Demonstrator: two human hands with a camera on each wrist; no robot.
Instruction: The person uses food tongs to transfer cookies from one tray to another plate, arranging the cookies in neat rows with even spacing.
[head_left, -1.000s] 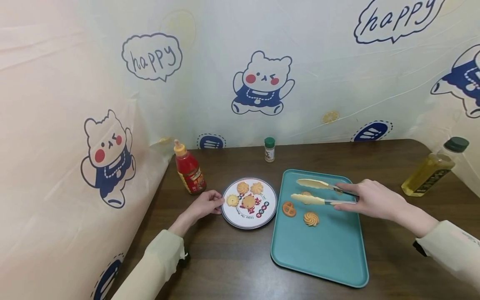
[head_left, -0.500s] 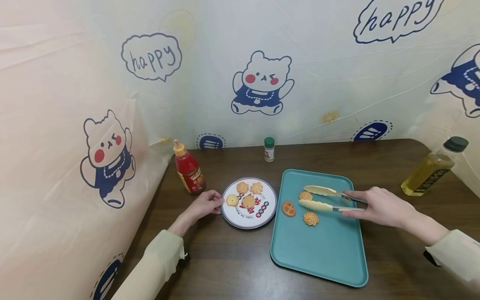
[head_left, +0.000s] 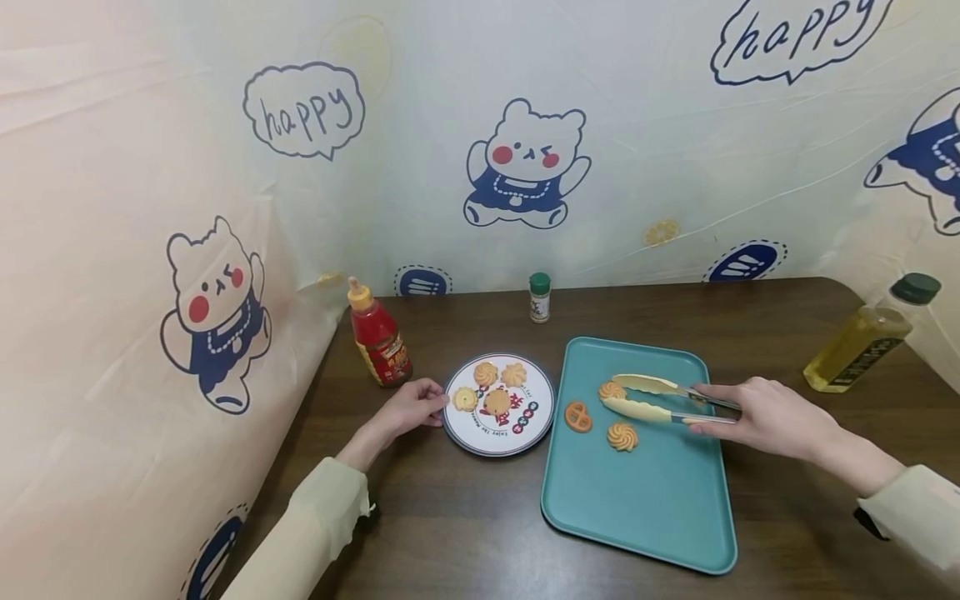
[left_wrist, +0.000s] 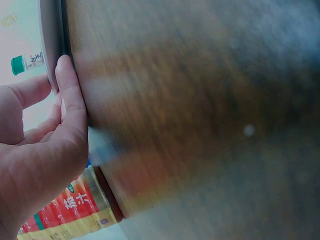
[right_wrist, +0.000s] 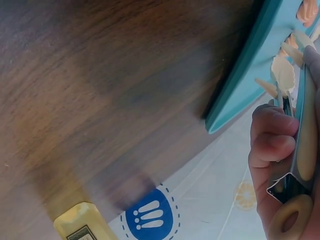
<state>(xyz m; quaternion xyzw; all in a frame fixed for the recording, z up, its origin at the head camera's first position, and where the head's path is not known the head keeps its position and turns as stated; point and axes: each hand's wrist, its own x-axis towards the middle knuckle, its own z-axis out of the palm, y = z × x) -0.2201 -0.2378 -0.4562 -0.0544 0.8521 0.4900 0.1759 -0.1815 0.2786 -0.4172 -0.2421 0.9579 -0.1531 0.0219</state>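
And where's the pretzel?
In the head view, the pretzel lies on the teal tray near its left edge, just left of the nearer swirl cookie.

Pale greenish-cream sleeves [head_left: 318, 508], loose cuffs [head_left: 900, 500]; small black piece [head_left: 870, 523] beneath each cuff.

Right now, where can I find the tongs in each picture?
Head: right of centre, the tongs are in the right hand, with their tips over the teal tray.
Left wrist: no tongs in this one.
Right wrist: the tongs are along the right edge, held by the right hand.
Shared landmark: the brown wooden tabletop, in all three views.
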